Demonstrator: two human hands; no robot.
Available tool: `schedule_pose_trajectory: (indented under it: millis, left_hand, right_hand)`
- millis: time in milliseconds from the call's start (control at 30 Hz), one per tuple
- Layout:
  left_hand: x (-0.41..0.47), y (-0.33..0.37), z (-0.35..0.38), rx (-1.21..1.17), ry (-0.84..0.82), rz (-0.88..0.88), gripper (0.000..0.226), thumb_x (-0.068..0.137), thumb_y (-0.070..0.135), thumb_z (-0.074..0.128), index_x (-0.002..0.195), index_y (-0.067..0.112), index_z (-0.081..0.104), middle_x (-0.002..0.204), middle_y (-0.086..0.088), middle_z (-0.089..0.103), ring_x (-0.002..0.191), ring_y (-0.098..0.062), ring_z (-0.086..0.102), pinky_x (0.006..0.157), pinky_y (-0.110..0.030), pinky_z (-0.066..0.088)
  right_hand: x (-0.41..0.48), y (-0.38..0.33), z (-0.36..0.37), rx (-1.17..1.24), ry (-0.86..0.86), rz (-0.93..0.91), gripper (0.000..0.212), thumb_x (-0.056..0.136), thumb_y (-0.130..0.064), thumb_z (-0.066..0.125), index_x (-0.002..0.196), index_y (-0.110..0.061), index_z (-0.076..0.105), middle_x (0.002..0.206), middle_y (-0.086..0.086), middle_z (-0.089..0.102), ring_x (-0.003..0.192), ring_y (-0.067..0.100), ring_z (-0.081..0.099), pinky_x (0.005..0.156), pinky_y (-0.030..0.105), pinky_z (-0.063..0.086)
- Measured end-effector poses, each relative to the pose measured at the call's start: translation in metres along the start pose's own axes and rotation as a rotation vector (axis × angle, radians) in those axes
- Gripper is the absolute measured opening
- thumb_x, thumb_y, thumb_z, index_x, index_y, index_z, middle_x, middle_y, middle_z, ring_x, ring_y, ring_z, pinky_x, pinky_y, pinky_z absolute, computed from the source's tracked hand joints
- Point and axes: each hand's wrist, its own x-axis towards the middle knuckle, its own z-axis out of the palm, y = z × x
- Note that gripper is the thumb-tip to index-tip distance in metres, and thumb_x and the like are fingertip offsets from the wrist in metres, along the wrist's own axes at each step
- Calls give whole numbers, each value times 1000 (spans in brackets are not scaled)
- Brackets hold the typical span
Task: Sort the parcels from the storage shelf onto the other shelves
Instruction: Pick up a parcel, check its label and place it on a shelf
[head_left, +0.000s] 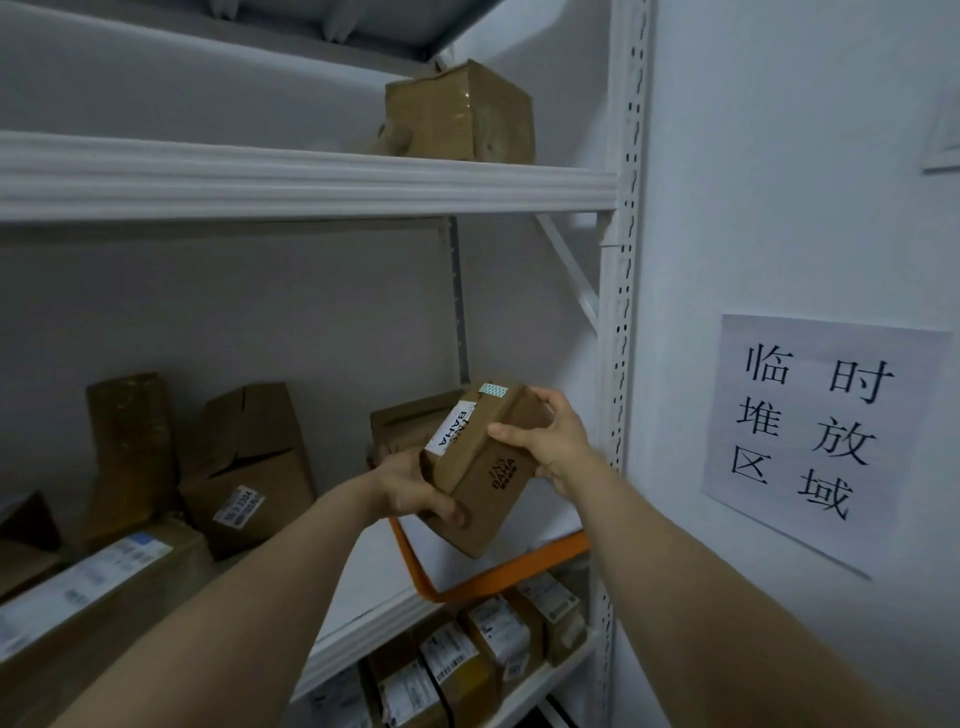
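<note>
A small brown cardboard parcel (485, 467) with a white label and "BAHA" print is tilted in the air above the middle shelf (374, 618). My left hand (415, 488) grips its lower left corner. On its upper right edge sits my right hand (545, 441), thumb on top. Just behind the held parcel, another brown box (405, 421) rests on the shelf. Several more parcels (244, 467) lie at the left of the same shelf.
A crumpled taped box (462, 114) stands on the upper shelf. Labelled parcels (467, 654) stand in a row on the lower shelf. An orange strip (498, 571) runs under the held parcel. The white upright post (618, 312) and a wall with a paper sign (821, 431) are at right.
</note>
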Motion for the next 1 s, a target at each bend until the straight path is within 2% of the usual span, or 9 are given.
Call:
schedule_pose_trajectory:
  millis: [100,200,267,400,500,633,733,867,1000]
  left_hand:
    - [-2,-9,-7,15,17,-32,83,60,19,88,129,24,43,124,0,53,119,-23,51,90,-30,53]
    - [-2,-12,-15,71,46,-63,105,39,39,88,131,27,39,126,1,50,121,-22,47,100,-33,47]
    - [-4,-11,-19,72,80,-80,97,44,34,89,128,26,40,125,0,49,120,-22,47,98,-30,47]
    - [-6,-11,-30,129,116,-73,115,30,50,85,132,25,38,130,-2,45,125,-26,43,103,-39,45]
    - [-7,-2,-39,164,118,-53,108,30,48,82,128,27,41,127,-2,46,122,-24,43,95,-31,49]
    - [-2,18,-42,229,126,5,111,27,52,81,129,29,45,125,0,50,122,-22,44,105,-36,43]
    - [-1,42,-35,241,136,61,108,29,52,78,129,28,44,123,-2,50,120,-23,45,104,-39,43]
    - [3,81,-19,259,235,185,114,59,34,85,149,21,17,133,-7,31,128,-27,31,108,-38,35]
    - [10,113,3,111,216,279,141,59,29,89,150,20,-19,151,-5,10,141,-28,13,117,-41,19]
  right_hand:
    - [0,0,6,-26,-25,16,63,63,-15,89,112,-31,52,119,2,60,103,25,63,78,49,58]
    - [-1,-5,11,30,-35,58,52,76,-25,81,118,-25,51,115,2,61,90,18,63,66,39,56]
    - [0,-8,18,25,-8,39,46,79,-22,78,116,-22,52,111,2,62,84,15,62,64,36,55]
    - [5,-16,31,54,11,41,43,81,-21,76,116,-21,53,108,3,63,82,16,62,70,38,56]
    - [5,-25,28,71,24,79,34,86,-38,68,114,-28,51,102,-2,60,87,17,59,88,46,52]
    - [3,-32,20,94,103,11,42,80,-31,77,114,-26,53,113,3,63,97,23,63,86,50,54]
    - [-4,-40,0,131,167,-15,41,80,-32,76,113,-26,53,115,5,61,101,25,62,85,50,55]
    - [-15,-53,-39,265,275,-6,45,84,-29,71,121,-23,46,100,1,59,83,16,60,60,33,54]
    - [-27,-56,-77,380,445,18,51,81,-36,69,126,-21,47,104,8,62,85,22,62,58,34,55]
